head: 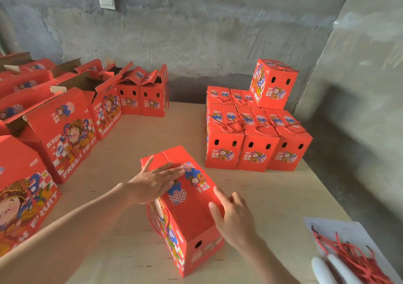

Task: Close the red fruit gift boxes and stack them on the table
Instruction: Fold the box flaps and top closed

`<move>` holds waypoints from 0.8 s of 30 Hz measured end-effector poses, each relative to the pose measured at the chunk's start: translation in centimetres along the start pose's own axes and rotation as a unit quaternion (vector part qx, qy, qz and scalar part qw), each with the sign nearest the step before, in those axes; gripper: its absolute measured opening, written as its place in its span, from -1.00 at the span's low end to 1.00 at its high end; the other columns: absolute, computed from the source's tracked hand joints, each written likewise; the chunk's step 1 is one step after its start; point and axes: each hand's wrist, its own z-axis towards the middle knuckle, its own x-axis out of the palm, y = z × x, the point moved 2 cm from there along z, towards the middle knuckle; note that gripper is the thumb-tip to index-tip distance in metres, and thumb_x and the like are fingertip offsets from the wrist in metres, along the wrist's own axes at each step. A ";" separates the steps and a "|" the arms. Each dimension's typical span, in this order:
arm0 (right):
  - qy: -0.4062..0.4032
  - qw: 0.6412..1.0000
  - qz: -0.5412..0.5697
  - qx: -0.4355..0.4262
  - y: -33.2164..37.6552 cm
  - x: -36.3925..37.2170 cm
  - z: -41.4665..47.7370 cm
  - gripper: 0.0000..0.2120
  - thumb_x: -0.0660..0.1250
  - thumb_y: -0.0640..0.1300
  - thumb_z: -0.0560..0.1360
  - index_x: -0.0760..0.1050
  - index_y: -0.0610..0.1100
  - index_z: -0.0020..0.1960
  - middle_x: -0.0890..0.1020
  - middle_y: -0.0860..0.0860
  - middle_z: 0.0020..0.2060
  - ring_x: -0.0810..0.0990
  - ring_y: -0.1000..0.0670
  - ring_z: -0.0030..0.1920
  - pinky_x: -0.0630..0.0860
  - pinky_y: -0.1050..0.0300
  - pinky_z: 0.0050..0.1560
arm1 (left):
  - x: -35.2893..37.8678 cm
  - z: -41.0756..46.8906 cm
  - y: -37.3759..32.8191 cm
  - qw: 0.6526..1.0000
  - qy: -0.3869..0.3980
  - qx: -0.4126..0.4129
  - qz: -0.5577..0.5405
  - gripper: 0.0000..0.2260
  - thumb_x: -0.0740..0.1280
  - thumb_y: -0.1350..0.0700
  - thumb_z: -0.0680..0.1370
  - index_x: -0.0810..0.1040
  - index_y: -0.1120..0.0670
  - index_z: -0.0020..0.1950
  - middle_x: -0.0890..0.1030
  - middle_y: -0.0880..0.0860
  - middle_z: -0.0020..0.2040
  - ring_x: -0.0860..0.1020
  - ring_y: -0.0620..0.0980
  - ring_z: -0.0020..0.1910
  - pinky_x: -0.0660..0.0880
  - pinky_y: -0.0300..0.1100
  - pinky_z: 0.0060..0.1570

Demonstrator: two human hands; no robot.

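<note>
Open red gift boxes (65, 135) at left read "FRESH FRUIT".

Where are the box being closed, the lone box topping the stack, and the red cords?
box being closed (192, 211): head view, top flap.
lone top box (280, 88): head view, holed face.
red cords (357, 260): head view, middle of bundle.

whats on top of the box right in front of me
Both hands: the left hand lies flat on top of the box, and the right hand touches its right edge. The closed flaps hide whatever is inside.
</note>
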 end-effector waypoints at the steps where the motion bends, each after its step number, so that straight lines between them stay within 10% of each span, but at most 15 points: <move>1: 0.004 1.000 -0.001 0.003 0.7 0.2 -0.6 -0.49 0.00 0.24 0.57 0.09 0.19 0.50 0.40 0.01 0.09 0.39 -0.02 0.17 0.38 0.14 0.15 | -0.3 0.4 0.4 1.000 0.019 -0.002 0.008 -0.57 -0.15 -0.05 0.67 -0.16 -0.23 0.52 -0.26 -0.38 0.42 -0.23 -0.19 0.51 -0.51 0.11 0.33; 5: -0.001 0.999 0.039 0.003 2.4 0.7 -2.3 -0.47 0.02 0.23 0.57 0.13 0.09 0.50 0.41 0.03 0.10 0.42 0.00 0.13 0.38 0.14 0.12 | -0.3 1.2 0.3 0.996 0.057 -0.052 0.041 -0.57 -0.17 -0.06 0.67 -0.20 -0.22 0.52 -0.19 -0.28 0.51 -0.20 -0.02 0.53 -0.32 0.22 0.42; 8: -0.064 0.980 0.190 0.016 1.0 0.5 -2.6 -0.63 0.25 0.09 0.54 0.46 -0.06 0.27 0.56 0.10 -0.01 0.54 0.05 0.02 0.42 0.33 0.01 | 0.7 -0.2 -0.9 0.987 -0.081 -0.138 -0.022 -0.59 0.01 -0.01 0.67 0.15 -0.04 0.53 0.13 -0.06 0.54 0.13 0.06 0.51 0.03 0.09 0.44; 10: -0.041 0.930 0.339 0.140 -1.1 0.8 -1.8 -0.71 0.29 0.05 0.54 0.55 -0.18 0.01 0.63 0.04 -0.17 0.61 -0.09 -0.07 0.50 0.30 -0.04 | 1.1 -2.5 -2.1 0.937 -0.258 -0.189 -0.139 -0.74 0.21 0.02 0.61 0.50 0.12 0.21 0.50 0.09 0.18 0.48 0.15 0.18 0.37 -0.03 0.12; 12: 0.091 0.859 0.428 0.265 -1.7 1.7 -0.8 -0.54 0.19 0.17 0.56 0.56 -0.24 0.00 0.68 -0.09 -0.14 0.63 -0.16 -0.04 0.57 0.03 0.05 | 1.8 -4.6 -2.9 0.889 -0.336 -0.241 -0.197 -0.80 0.27 0.01 0.58 0.51 0.13 -0.14 0.46 0.03 -0.15 0.51 0.14 -0.12 0.37 -0.11 -0.20; 16: 0.220 0.733 0.562 0.314 -0.7 3.0 1.5 -0.49 0.12 0.31 0.51 0.61 -0.07 0.05 0.71 -0.05 -0.11 0.66 -0.07 -0.07 0.56 0.06 -0.08 | 2.5 -6.7 -3.2 0.864 -0.168 -0.377 -0.289 -0.45 0.11 -0.20 0.58 0.43 0.13 -0.46 0.50 0.01 -0.48 0.50 0.07 -0.43 0.39 -0.16 -0.36; 21: 0.112 0.830 0.491 0.239 1.3 1.7 5.7 -0.70 0.24 0.01 0.58 0.57 -0.21 0.06 0.64 -0.21 0.01 0.59 -0.14 0.04 0.49 -0.03 0.12 | 3.6 -7.2 -5.0 0.757 -0.026 -0.433 -0.489 -0.35 -0.04 -0.26 0.59 0.56 0.20 -0.28 0.60 0.07 -0.43 0.54 0.00 -0.51 0.47 -0.27 -0.48; 24: 0.045 0.828 0.523 0.198 3.0 -0.4 7.2 -0.86 0.27 -0.22 0.56 0.56 -0.23 -0.13 0.62 -0.24 -0.05 0.56 -0.14 0.01 0.47 0.04 0.04 | 4.8 -6.9 -6.0 0.616 -0.069 -0.477 -0.623 -0.52 0.13 -0.20 0.59 0.50 0.18 -0.26 0.58 0.10 -0.32 0.54 0.03 -0.42 0.48 -0.21 -0.38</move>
